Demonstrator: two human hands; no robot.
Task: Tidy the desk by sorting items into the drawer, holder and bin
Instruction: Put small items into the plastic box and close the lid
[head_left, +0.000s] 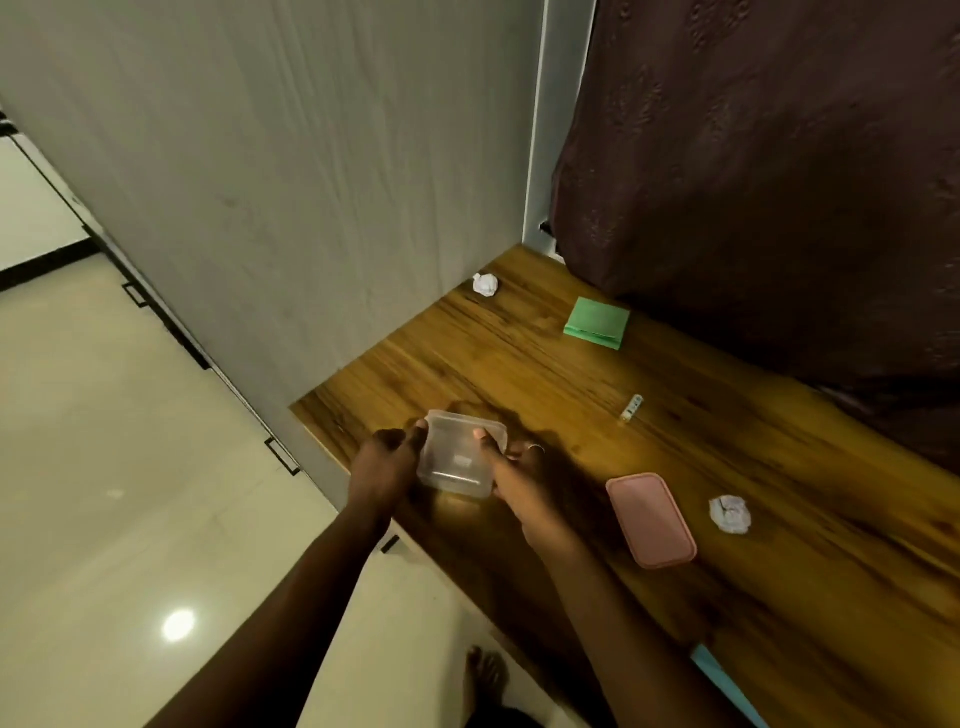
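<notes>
A clear plastic container (457, 457) sits near the left end of the wooden desk (519, 364), with something small inside that I cannot make out. My left hand (382, 465) grips its left side and my right hand (524, 480) grips its right side, thumb over the rim. A pink lid (650, 519) lies flat to the right. One crumpled paper ball (730, 513) rests beyond the lid, another (485, 284) by the wall. A green sticky-note pad (596, 322) and a small white tube (632, 407) lie further back.
A grey cabinet side (260, 208) bounds the desk on the left, with black handles (283, 457) along its front. A dark brown curtain (779, 182) hangs over the desk's far side. A light blue object (727, 686) pokes in at the near edge. Glossy tile floor lies below.
</notes>
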